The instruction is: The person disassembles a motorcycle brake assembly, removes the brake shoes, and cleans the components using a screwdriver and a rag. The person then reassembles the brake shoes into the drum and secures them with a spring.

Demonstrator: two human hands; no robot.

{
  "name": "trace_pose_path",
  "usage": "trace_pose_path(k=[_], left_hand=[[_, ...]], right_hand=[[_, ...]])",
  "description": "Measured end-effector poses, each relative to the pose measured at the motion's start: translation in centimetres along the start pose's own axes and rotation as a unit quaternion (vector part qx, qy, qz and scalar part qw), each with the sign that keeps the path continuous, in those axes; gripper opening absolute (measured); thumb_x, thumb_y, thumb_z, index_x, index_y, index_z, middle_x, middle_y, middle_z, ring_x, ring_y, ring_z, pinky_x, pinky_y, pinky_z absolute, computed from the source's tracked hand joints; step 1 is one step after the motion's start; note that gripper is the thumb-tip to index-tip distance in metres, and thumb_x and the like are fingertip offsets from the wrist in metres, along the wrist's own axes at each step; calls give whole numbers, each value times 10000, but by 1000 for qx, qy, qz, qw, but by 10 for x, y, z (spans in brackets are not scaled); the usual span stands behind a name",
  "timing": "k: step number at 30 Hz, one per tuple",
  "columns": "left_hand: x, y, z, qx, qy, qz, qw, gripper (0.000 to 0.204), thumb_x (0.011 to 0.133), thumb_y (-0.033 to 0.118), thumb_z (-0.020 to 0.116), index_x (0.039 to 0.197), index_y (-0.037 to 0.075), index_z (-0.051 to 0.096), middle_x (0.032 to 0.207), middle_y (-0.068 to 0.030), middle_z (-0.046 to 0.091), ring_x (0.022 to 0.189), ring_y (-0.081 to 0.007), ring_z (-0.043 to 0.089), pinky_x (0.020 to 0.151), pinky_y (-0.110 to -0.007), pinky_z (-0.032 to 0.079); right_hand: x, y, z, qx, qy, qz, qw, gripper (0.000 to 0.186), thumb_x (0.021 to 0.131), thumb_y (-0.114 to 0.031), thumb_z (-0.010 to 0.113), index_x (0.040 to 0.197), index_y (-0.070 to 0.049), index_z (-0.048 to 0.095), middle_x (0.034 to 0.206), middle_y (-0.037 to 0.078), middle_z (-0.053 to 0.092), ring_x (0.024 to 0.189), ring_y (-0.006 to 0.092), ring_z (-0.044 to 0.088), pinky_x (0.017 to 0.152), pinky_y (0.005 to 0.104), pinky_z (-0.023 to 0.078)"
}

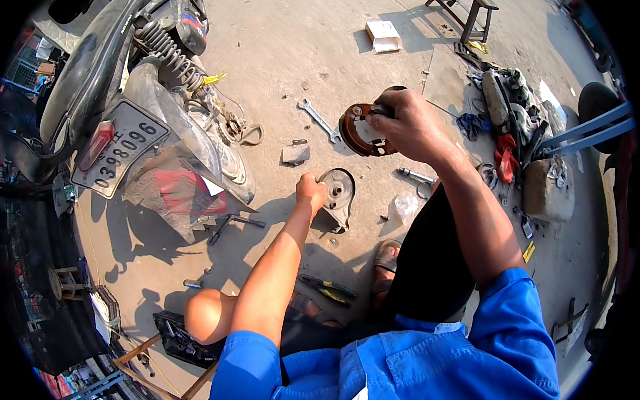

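Observation:
My right hand grips a rusty round brake shoe assembly with dark edges, raised right of an open-end wrench. My left hand is closed on a round grey metal brake plate with a hub hole and a short arm. A small grey metal piece lies above the left hand, and a socket tool is below the right hand. A crumpled clear bag lies right of the plate.
A scooter fills the left. A T-shaped wrench and pliers lie near my legs. A small box and wooden stool are at the back. Rags and parts are piled right; a black tool case is lower left.

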State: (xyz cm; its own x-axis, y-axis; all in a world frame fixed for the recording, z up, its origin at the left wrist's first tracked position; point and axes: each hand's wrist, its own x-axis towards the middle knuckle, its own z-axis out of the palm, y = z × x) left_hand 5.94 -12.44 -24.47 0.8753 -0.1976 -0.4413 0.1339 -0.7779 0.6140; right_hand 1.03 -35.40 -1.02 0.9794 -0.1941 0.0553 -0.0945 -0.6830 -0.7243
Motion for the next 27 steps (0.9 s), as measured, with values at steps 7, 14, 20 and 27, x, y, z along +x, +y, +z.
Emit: trace_pose_path(k=[7, 14, 20, 27], left_hand=[[-27, 16, -48, -265, 37, 30, 963, 71, 863, 52, 649, 871, -13, 677, 698, -81, 631, 651, -183, 598, 618, -358, 483], [-84, 63, -113, -397, 3, 49, 916, 187, 889, -93, 519, 1050, -91, 614, 932, -163, 695, 789, -235, 708, 682, -383, 616], [-129, 67, -136, -434, -15, 79, 897, 247, 907, -107, 516, 1135, -70, 605, 1025, -160, 706, 832, -240, 735, 723, -402, 660], [-166, 61, -146, -532, 7, 73, 843, 250, 967, -33, 543, 1209, -63, 598, 1095, -146, 697, 912, -236, 730, 768, -402, 648]], right_hand=[[-14, -13, 6, 84, -80, -10, 993, 275, 895, -197, 707, 914, 78, 695, 695, 122, 676, 611, 214, 707, 592, 368, 557], [-33, -37, 22, 190, -194, 2, 962, 246, 973, -163, 674, 941, 80, 649, 737, 85, 645, 593, 184, 706, 506, 302, 548], [-39, -47, 29, 230, -212, -33, 949, 259, 970, -176, 679, 968, 83, 668, 764, 74, 671, 616, 160, 698, 540, 297, 556], [-49, -59, 36, 288, -214, -27, 933, 312, 951, -181, 678, 992, 129, 682, 786, 88, 675, 671, 127, 648, 587, 306, 553]])
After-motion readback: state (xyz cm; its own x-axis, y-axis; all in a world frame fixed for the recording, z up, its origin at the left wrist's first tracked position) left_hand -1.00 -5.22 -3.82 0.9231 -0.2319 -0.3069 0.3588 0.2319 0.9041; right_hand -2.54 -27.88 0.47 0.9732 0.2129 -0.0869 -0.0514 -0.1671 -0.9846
